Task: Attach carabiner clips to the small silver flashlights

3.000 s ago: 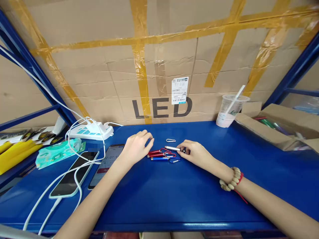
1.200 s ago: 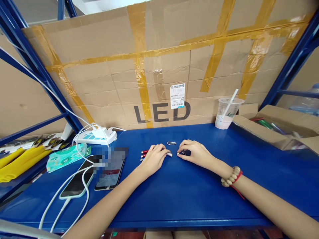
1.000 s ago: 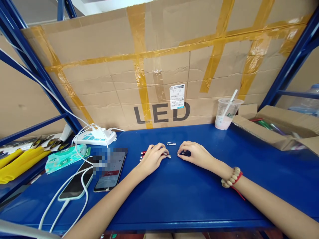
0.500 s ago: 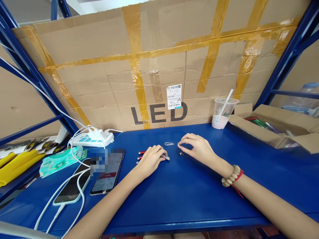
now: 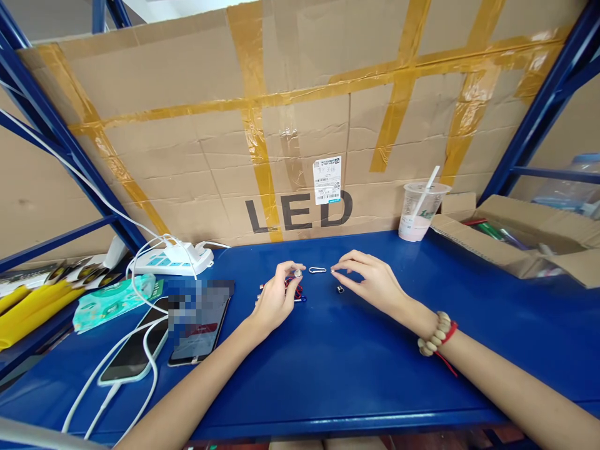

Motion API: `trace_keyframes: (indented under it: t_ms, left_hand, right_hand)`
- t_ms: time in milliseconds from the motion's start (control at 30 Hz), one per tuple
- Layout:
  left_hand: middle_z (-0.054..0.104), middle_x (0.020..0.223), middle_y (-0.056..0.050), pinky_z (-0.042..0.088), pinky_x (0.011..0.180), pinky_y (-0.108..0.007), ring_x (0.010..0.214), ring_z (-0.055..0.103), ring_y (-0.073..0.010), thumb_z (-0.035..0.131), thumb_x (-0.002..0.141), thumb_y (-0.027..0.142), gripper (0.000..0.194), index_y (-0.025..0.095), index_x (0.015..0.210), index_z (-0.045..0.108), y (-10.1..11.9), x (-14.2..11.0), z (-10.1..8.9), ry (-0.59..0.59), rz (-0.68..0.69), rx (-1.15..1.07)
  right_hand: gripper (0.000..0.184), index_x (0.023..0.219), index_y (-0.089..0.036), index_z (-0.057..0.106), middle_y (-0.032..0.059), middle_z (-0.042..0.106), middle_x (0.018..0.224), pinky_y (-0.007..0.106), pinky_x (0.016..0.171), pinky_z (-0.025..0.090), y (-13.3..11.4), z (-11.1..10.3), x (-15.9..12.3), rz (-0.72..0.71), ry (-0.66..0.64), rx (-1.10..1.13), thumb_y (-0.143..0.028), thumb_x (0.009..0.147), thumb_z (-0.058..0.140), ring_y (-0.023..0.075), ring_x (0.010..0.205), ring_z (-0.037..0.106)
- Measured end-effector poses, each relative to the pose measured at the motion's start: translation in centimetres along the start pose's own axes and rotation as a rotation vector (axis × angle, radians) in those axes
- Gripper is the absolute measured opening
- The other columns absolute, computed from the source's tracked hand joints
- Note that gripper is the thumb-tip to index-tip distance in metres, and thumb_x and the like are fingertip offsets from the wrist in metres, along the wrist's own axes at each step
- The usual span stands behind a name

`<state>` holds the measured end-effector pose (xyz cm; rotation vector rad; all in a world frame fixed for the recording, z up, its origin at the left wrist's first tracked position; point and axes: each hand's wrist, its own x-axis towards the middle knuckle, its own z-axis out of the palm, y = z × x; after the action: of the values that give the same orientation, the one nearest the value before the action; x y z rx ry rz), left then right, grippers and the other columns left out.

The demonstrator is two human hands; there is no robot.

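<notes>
Under the left hand [image 5: 276, 299], red pen lights [image 5: 287, 285] lie half hidden.

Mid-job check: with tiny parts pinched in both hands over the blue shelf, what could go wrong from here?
1. The right hand pinches a tiny part by the fingertips; a slip could send it rolling across the shelf.
2. A small dark piece lies loose under that hand and might get brushed away.
3. The left hand lifts a silver penlight above the other penlights; dropping it could scatter them.
</notes>
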<state>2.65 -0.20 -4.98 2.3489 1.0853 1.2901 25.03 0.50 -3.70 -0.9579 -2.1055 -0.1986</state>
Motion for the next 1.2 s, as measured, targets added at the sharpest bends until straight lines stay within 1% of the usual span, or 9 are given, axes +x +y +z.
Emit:
trace_keyframes:
  t_ms: [133,267,367,600,733,800,1000,1100,1200]
  left_hand:
    - [0.060,0.092,-0.003,0.048,0.074,-0.026,0.081,0.060,-0.0131,0.043,0.089,0.024,0.011,0.020,0.098,0.042,0.7,-0.2,0.1,-0.076,0.069,0.085]
    - [0.062,0.091,-0.004,0.046,0.074,-0.027,0.080,0.059,-0.0140,0.042,0.089,0.023,0.012,0.019,0.099,0.046,1.4,-0.3,0.2,-0.139,0.191,0.187]
    - [0.063,0.090,-0.004,0.045,0.072,-0.028,0.078,0.059,-0.0146,0.040,0.090,0.023,0.015,0.018,0.103,0.047,1.6,-0.3,0.3,-0.151,0.216,0.218]
    - [0.063,0.090,-0.003,0.046,0.072,-0.027,0.077,0.060,-0.0141,0.042,0.090,0.022,0.014,0.019,0.102,0.047,1.3,-0.3,0.3,-0.149,0.189,0.180]
    - [0.062,0.091,-0.004,0.046,0.073,-0.027,0.078,0.060,-0.0138,0.042,0.089,0.025,0.012,0.019,0.100,0.045,1.0,-0.3,0.3,-0.112,0.161,0.178]
    - [0.062,0.091,-0.004,0.047,0.072,-0.027,0.077,0.060,-0.0136,0.042,0.089,0.027,0.013,0.019,0.098,0.045,0.9,-0.3,0.4,-0.108,0.146,0.176]
    - [0.062,0.090,-0.005,0.048,0.072,-0.028,0.080,0.061,-0.0156,0.039,0.090,0.026,0.015,0.019,0.103,0.040,0.9,-0.4,0.4,-0.107,0.101,0.174]
    - [0.062,0.095,-0.007,0.049,0.077,-0.031,0.088,0.061,-0.0173,0.037,0.091,0.023,0.020,0.018,0.111,0.035,1.2,-0.4,0.4,-0.092,0.120,0.161]
    - [0.062,0.095,-0.008,0.049,0.075,-0.031,0.086,0.061,-0.0174,0.035,0.092,0.022,0.016,0.018,0.108,0.037,1.3,-0.4,0.4,-0.076,0.173,0.179]
  right_hand:
    - [0.018,0.093,-0.021,0.065,0.0040,0.061,0.092,0.024,0.070,0.048,-0.9,0.2,-0.2,-0.032,0.096,0.118,-0.028,0.086,0.050,0.0123,0.079,0.058]
    - [0.015,0.092,-0.020,0.065,0.0044,0.063,0.090,0.022,0.072,0.050,-1.9,0.6,-0.5,-0.143,0.114,0.201,-0.025,0.085,0.053,0.0120,0.081,0.060]
    - [0.015,0.090,-0.020,0.066,0.0046,0.063,0.089,0.021,0.069,0.051,-2.3,0.8,-0.6,-0.185,0.095,0.233,-0.023,0.085,0.052,0.0115,0.079,0.060]
    - [0.021,0.096,-0.022,0.067,0.0056,0.062,0.095,0.020,0.064,0.050,-2.2,1.0,-0.7,-0.128,-0.009,0.285,-0.028,0.087,0.049,0.0126,0.082,0.060]
    - [0.025,0.103,-0.022,0.064,0.0044,0.061,0.097,0.018,0.054,0.046,-1.4,0.5,-0.5,-0.032,-0.014,0.219,-0.033,0.086,0.050,0.0080,0.065,0.057]
    - [0.025,0.099,-0.022,0.065,0.0028,0.062,0.093,0.018,0.051,0.043,-0.7,0.0,-0.3,-0.019,-0.058,0.121,-0.037,0.087,0.048,0.0068,0.060,0.056]
    - [0.031,0.089,-0.023,0.066,0.0010,0.065,0.089,0.020,0.047,0.036,0.5,-0.4,0.1,0.022,-0.326,-0.108,-0.049,0.080,0.054,0.0104,0.062,0.060]
    - [0.026,0.088,-0.024,0.067,0.0006,0.065,0.087,0.020,0.047,0.036,0.7,-0.2,0.0,0.085,-0.416,-0.109,-0.046,0.078,0.057,0.0128,0.065,0.061]
    - [0.018,0.083,-0.025,0.067,-0.0004,0.066,0.086,0.020,0.048,0.036,0.9,0.3,-0.2,0.125,-0.457,-0.087,-0.040,0.080,0.057,0.0134,0.067,0.062]
